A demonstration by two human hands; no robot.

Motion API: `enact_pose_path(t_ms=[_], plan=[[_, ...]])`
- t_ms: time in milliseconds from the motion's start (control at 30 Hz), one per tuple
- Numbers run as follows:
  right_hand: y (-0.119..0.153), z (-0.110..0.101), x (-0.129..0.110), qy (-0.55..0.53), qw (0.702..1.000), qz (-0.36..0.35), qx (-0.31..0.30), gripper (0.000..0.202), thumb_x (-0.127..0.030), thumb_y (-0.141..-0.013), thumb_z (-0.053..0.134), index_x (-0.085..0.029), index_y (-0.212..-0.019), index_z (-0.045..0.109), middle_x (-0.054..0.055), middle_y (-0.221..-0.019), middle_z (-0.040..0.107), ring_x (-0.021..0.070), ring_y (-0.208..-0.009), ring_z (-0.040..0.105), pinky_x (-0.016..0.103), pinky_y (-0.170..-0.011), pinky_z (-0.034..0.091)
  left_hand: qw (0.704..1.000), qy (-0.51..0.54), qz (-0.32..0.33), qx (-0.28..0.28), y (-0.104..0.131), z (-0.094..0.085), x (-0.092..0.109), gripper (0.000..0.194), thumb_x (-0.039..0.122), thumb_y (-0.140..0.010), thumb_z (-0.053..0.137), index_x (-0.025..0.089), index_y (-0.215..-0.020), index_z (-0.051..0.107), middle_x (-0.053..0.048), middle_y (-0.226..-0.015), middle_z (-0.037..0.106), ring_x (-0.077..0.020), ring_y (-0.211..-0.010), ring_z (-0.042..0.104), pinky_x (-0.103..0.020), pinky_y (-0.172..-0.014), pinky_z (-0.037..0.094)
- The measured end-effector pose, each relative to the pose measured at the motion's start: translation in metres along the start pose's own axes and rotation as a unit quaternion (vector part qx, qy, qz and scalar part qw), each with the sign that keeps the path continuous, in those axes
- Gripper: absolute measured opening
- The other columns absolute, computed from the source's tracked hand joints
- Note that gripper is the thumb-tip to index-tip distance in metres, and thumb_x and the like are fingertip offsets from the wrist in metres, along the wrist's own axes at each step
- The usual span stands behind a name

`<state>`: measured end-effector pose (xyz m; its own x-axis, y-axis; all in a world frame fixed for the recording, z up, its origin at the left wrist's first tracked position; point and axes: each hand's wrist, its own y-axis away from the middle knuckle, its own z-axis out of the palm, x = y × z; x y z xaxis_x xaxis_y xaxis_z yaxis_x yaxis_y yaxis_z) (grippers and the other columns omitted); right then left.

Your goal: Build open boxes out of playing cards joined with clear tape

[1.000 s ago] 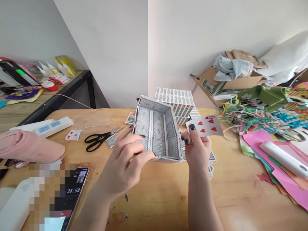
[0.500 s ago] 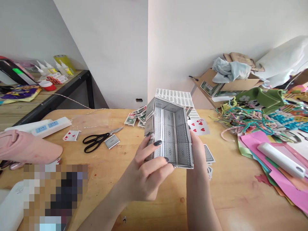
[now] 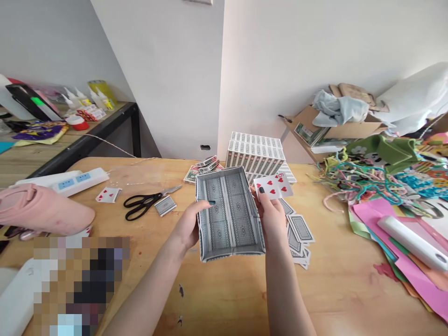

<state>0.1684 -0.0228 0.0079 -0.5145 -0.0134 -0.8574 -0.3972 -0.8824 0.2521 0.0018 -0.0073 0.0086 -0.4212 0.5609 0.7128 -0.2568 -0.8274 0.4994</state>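
An open-topped box made of playing cards (image 3: 229,210), with grey patterned card backs inside, is held tilted toward me above the table. My left hand (image 3: 189,226) grips its left wall, thumb over the rim and fingers hidden underneath. My right hand (image 3: 273,217) is at the box's right wall. Under its thumb it pinches a six of hearts playing card (image 3: 276,186) that sticks out to the right. Loose playing cards (image 3: 301,228) lie face down on the table beside my right wrist. Behind the box stands a stacked block of card packs (image 3: 257,151).
Black-handled scissors (image 3: 143,205) and a folded card (image 3: 165,205) lie left of the box. A power strip (image 3: 82,181) and a pink pouch (image 3: 49,210) are further left. Coloured paper (image 3: 402,247), a white tool (image 3: 413,242) and tangled yarn (image 3: 357,177) cover the right side.
The box has turned and come down, so its floor now faces me squarely. My left hand has shifted from its lower end to its left wall. The six of hearts is more exposed.
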Motion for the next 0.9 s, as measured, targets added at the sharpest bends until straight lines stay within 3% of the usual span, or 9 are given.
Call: enact_pose_path(t_ms=[100, 200, 267, 367, 433, 533, 700, 833, 900], plan=[[-0.007, -0.010, 0.003, 0.110, 0.990, -0.083, 0.007, 0.033, -0.037, -0.077, 0.061, -0.016, -0.101, 0.068, 0.009, -0.097, 0.074, 0.0196, -0.084, 0.071, 0.030, -0.072, 0.057, 0.999, -0.025, 0.029, 0.004, 0.000, -0.001, 0.002, 0.031, 0.032, -0.066, 0.065, 0.013, -0.090, 0.061, -0.002, -0.068, 0.063, -0.0164, -0.059, 0.060, -0.027, -0.056, 0.045], [-0.011, -0.023, -0.001, 0.230, 0.956, -0.183, 0.001, 0.048, -0.031, -0.083, 0.051, -0.025, -0.130, 0.052, 0.008, -0.115, 0.068, 0.0196, -0.084, 0.071, 0.035, -0.070, 0.059, 0.990, -0.069, 0.108, 0.056, 0.003, 0.002, 0.001, 0.053, 0.032, -0.068, 0.067, 0.017, -0.117, 0.051, 0.000, -0.079, 0.061, -0.0143, -0.065, 0.059, -0.025, -0.060, 0.045], [-0.011, -0.030, -0.006, 0.320, 0.910, -0.265, -0.015, 0.053, -0.021, -0.083, 0.045, -0.030, -0.135, 0.047, 0.005, -0.131, 0.058, 0.0212, -0.100, 0.067, 0.040, -0.081, 0.058, 0.980, -0.111, 0.135, 0.099, 0.005, 0.004, 0.000, 0.065, 0.033, -0.070, 0.068, 0.020, -0.127, 0.041, -0.001, -0.085, 0.058, -0.0134, -0.068, 0.059, -0.024, -0.060, 0.044], [-0.008, -0.038, -0.012, 0.470, 0.798, -0.374, -0.043, 0.053, -0.010, -0.081, 0.037, -0.032, -0.123, 0.060, -0.001, -0.140, 0.049, 0.0215, -0.127, 0.049, 0.044, -0.103, 0.045, 0.965, -0.170, 0.162, 0.118, 0.008, 0.005, -0.002, 0.067, 0.037, -0.074, 0.067, 0.023, -0.131, 0.034, -0.002, -0.091, 0.055, -0.0109, -0.065, 0.057, -0.022, -0.055, 0.044], [-0.006, -0.041, -0.013, 0.529, 0.740, -0.411, -0.063, 0.052, -0.006, -0.080, 0.035, -0.030, -0.114, 0.066, -0.001, -0.141, 0.048, 0.0209, -0.129, 0.047, 0.043, -0.105, 0.043, 0.955, -0.193, 0.187, 0.129, 0.011, 0.006, -0.002, 0.064, 0.039, -0.076, 0.065, 0.025, -0.130, 0.033, -0.001, -0.093, 0.053, -0.0089, -0.062, 0.056, -0.020, -0.052, 0.043], [-0.003, -0.039, -0.012, 0.551, 0.696, -0.451, -0.096, 0.051, -0.004, -0.079, 0.036, -0.026, -0.114, 0.066, 0.004, -0.142, 0.047, 0.0223, -0.125, 0.051, 0.041, -0.097, 0.051, 0.942, -0.203, 0.221, 0.151, 0.017, 0.008, 0.000, 0.062, 0.042, -0.077, 0.064, 0.027, -0.129, 0.033, -0.001, -0.094, 0.050, -0.0073, -0.059, 0.054, -0.019, -0.048, 0.043], [0.003, -0.019, 0.002, 0.523, 0.668, -0.490, -0.200, 0.055, -0.009, -0.077, 0.046, -0.017, -0.131, 0.052, 0.012, -0.148, 0.036, 0.0288, -0.134, 0.039, 0.045, -0.102, 0.046, 0.919, -0.182, 0.290, 0.196, 0.023, 0.011, 0.001, 0.057, 0.037, -0.078, 0.064, 0.027, -0.125, 0.035, -0.001, -0.096, 0.048, -0.0083, -0.063, 0.056, -0.019, -0.051, 0.046], [0.002, -0.002, 0.026, 0.513, 0.674, -0.527, -0.071, 0.054, -0.017, -0.087, 0.049, -0.022, -0.140, 0.039, 0.012, -0.136, 0.053, 0.0227, -0.122, 0.055, 0.036, -0.097, 0.050, 0.898, -0.158, 0.354, 0.210, 0.024, 0.010, -0.002, 0.052, 0.030, -0.077, 0.064, 0.028, -0.122, 0.038, 0.000, -0.097, 0.050, -0.0086, -0.070, 0.057, -0.018, -0.056, 0.047], [-0.001, 0.003, 0.036, 0.506, 0.690, -0.518, 0.006, 0.050, -0.022, -0.088, 0.051, -0.020, -0.137, 0.042, 0.012, -0.124, 0.062, 0.0216, -0.111, 0.062, 0.032, -0.088, 0.054, 0.889, -0.150, 0.378, 0.211, 0.023, 0.010, -0.004, 0.053, 0.029, -0.077, 0.065, 0.028, -0.122, 0.038, -0.001, -0.098, 0.050, -0.0093, -0.072, 0.057, -0.019, -0.058, 0.048]])
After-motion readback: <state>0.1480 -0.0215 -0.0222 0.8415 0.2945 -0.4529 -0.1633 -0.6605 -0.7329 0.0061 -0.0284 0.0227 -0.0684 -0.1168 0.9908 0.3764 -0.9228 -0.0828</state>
